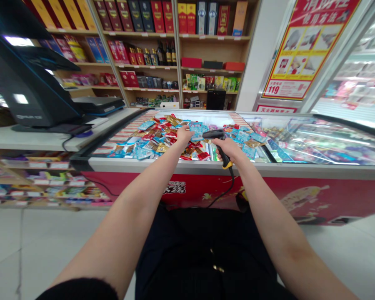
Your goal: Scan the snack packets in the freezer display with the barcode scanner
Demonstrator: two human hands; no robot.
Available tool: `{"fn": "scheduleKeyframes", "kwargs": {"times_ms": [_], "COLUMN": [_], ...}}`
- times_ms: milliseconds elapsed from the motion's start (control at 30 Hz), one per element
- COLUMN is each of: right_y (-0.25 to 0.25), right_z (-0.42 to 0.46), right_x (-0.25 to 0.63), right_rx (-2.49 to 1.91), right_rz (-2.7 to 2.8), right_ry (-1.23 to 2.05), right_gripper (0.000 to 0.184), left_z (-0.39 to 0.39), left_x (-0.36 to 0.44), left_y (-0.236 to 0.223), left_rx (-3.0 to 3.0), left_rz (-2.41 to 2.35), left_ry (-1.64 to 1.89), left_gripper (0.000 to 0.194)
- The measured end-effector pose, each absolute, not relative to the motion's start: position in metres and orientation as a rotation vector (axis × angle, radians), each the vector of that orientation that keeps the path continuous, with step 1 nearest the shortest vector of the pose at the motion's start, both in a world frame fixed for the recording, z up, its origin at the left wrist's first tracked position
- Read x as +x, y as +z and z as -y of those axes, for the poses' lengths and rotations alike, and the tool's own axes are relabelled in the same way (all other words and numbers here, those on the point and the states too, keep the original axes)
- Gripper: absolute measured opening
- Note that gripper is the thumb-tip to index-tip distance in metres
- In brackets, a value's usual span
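Head view. Legible text: "119" on the red-and-yellow poster (pixel 303 50) up right of the hands; the rest of its Chinese print is too small to read, like the white lettering on the freezer's red front panel (pixel 200 187) below them.

Left hand (pixel 185 134) is closed to a pinch on a blue snack packet (pixel 196 130), lifted slightly above the pile. Right hand (pixel 226 149) is wrapped around a black handheld barcode scanner (pixel 218 141) with a yellow butt, its head just beside the packet. Its black cable (pixel 225 193) drops down over the panel.

Under both hands: loose snack packets (pixel 150 139), blue, red and gold foil, heaped in the open part of a chest freezer. Its front rim (pixel 162 165) runs just below the hands. Glass lid (pixel 325 141) covers the section to their right. Left of the hands, a till screen (pixel 25 83) stands on a white tabletop (pixel 43 139). Ahead, wooden shelves (pixel 143 54) hold boxed bottles.
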State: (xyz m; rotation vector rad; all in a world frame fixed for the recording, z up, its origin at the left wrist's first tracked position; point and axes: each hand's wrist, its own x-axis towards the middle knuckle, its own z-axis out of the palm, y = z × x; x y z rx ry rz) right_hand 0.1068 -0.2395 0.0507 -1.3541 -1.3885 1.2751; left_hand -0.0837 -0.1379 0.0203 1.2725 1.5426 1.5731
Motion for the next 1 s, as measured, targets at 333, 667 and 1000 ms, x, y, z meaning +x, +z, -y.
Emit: {"fn": "scheduleKeyframes", "kwargs": {"times_ms": [333, 667, 1000], "right_y": [0.048, 0.044, 0.038], "right_z": [0.236, 0.238, 0.233], "right_x": [0.121, 0.138, 0.185], "right_rx": [-1.336, -1.347, -1.350], "right_rz": [1.306, 1.157, 1.098], "right_ry": [1.283, 1.300, 1.186], "right_gripper": [0.026, 0.028, 0.022], "left_z": [0.122, 0.141, 0.136], "left_x": [-0.121, -0.143, -0.065], "left_y": [0.042, 0.039, 0.040], "left_rx": [1.219, 1.550, 1.975], "left_rz": [-1.788, -2.289, -1.967], "left_ry": [1.638, 1.267, 1.291], "left_gripper": [0.038, 0.040, 0.034]}}
